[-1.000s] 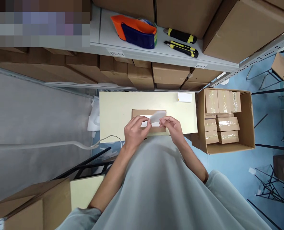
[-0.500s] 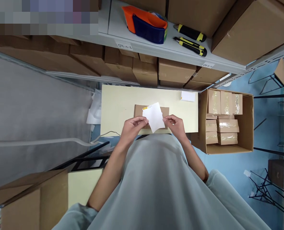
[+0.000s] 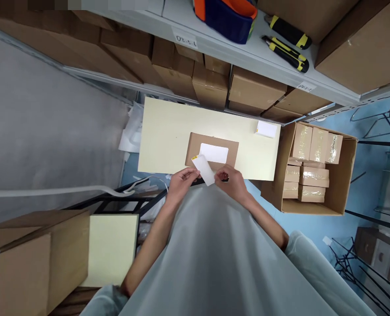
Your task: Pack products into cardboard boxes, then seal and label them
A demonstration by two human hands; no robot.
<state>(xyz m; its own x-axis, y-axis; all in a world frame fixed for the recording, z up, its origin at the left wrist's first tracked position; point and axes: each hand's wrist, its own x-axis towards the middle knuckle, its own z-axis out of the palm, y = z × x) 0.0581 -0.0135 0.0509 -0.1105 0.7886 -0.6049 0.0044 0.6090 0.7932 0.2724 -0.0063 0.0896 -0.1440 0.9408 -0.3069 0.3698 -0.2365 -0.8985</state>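
Note:
My left hand pinches the left edge of a narrow white paper slip with a yellow mark at its upper corner. My right hand, fingers curled closed, grips the slip's lower right edge. The paper is tilted and held in front of my body, over the near edge of the table. Just beyond it a flat brown cardboard box lies on the pale tabletop. A white label is on the box's upper face, its lower left part covered by the slip.
A stack of white labels lies at the table's far right corner. To the right stands a large open carton holding several taped boxes. Above, a shelf carries a tape dispenser and two utility knives. A cable runs at left.
The paper has come lower and toward me and looks narrower. The white label on the box now shows. My right hand has moved left and down, and the view has tilted.

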